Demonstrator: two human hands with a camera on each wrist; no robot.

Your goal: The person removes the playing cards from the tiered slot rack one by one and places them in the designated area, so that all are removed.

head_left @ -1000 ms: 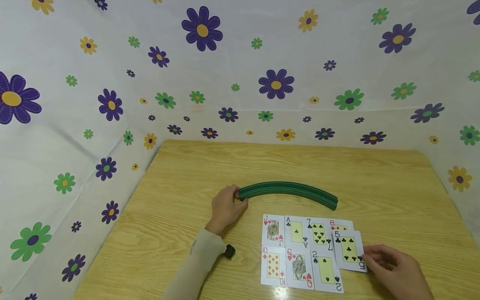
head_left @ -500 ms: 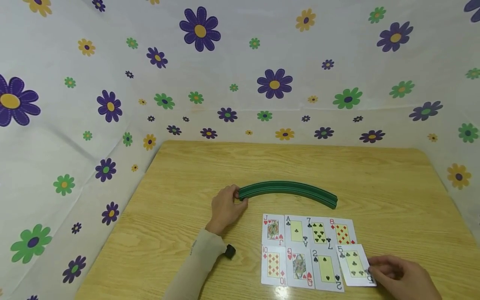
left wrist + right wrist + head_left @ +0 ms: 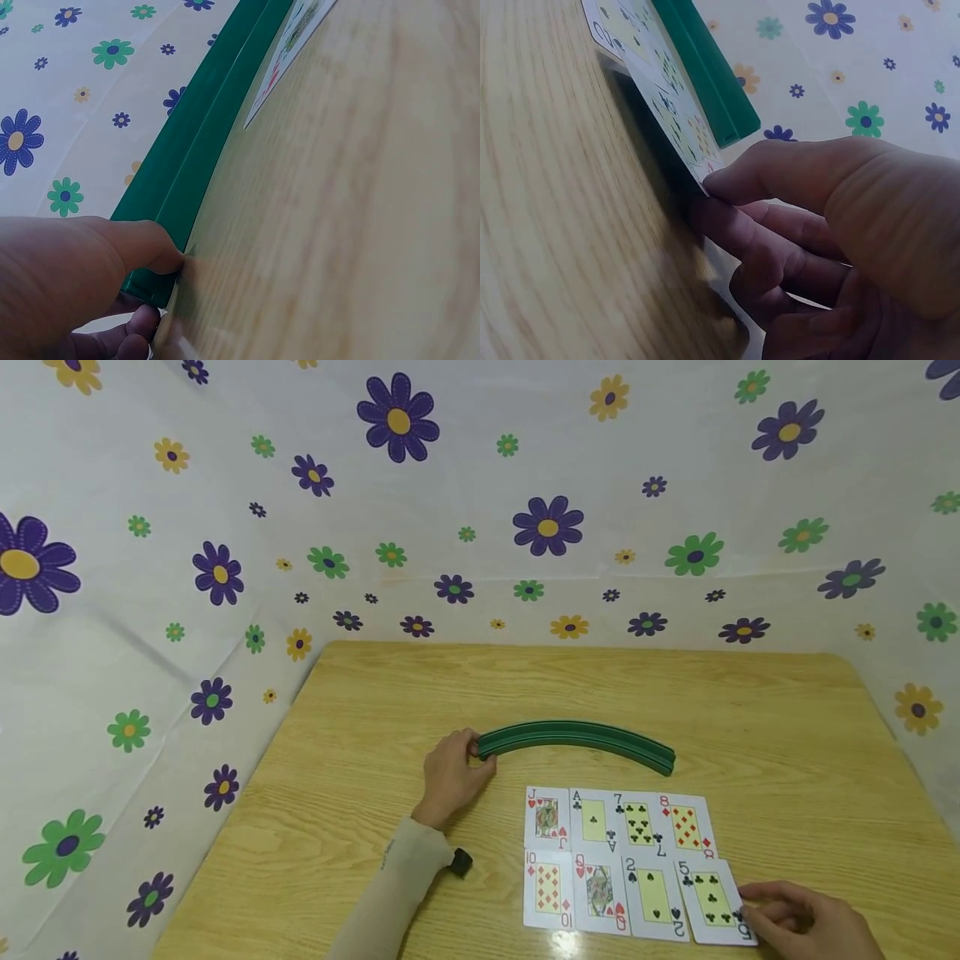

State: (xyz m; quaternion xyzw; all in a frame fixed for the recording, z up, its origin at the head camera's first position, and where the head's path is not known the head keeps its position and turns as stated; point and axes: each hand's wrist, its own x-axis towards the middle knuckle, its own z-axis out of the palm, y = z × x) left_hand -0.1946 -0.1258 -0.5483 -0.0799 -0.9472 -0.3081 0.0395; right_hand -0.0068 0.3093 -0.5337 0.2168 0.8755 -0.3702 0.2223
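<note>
My left hand (image 3: 454, 777) grips the left end of a curved green playing card holder (image 3: 577, 735), thumb on its near side in the left wrist view. With my right hand (image 3: 813, 920) I pinch the right edge of a five of clubs (image 3: 712, 897) between thumb and fingers. The right wrist view shows that card's held edge raised, with a dark shadow under it. It lies at the right end of the near row, beside the two of spades (image 3: 652, 897) and just below the eight of diamonds (image 3: 686, 827).
Two rows of face-up playing cards lie in front of the holder, among them a jack of hearts (image 3: 547, 818) and a queen of hearts (image 3: 601, 893). They rest on a wooden table (image 3: 360, 710). A flowered sheet (image 3: 465, 468) hangs behind and at the sides.
My right hand has brought the five of clubs down and slightly right, off the eight of diamonds and into the near row. The left hand and the card holder have stayed put.
</note>
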